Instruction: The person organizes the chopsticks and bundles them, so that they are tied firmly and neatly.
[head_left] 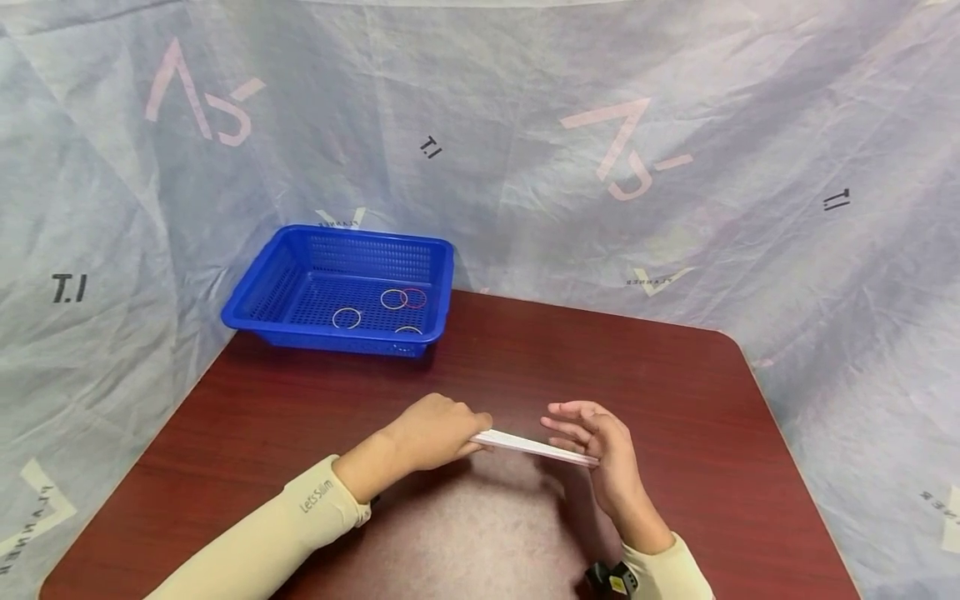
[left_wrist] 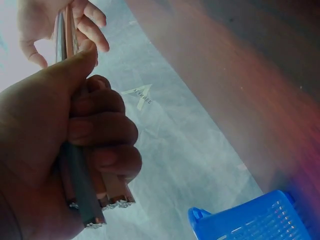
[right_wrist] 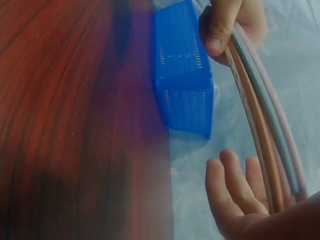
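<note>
1. Head view shows a blue perforated plastic basket [head_left: 341, 287] at the far left of the dark red wood-grain desk [head_left: 675, 400], close to the pale printed cloth backdrop [head_left: 675, 125].
2. Several thin rings [head_left: 347, 317] lie loose on the basket floor: pale ones and one red ring [head_left: 415, 297], which overlaps a pale ring beside it.
3. The left hand [head_left: 435, 433] is closed in a fist around one end of a bundle of thin plastic strips [head_left: 536, 447]; in the left wrist view the fingers [left_wrist: 102, 130] curl over the bundle and the thumb lies along it.
4. The right hand [head_left: 600, 446] is open, fingers relaxed and spread, with the far end of the bundle resting against its palm; the right wrist view shows the fingers [right_wrist: 235, 187] uncurled beside the strips.
5. The bundle is held between the two hands, above the near middle of the desk and well apart from the basket.
6. Seen close, the bundle holds several long, narrow, flat strips [right_wrist: 270, 135] stacked together: grey-blue, orange-brown and pinkish, bowed in a gentle curve, their cut ends [left_wrist: 102, 210] uneven below the left fist.
</note>
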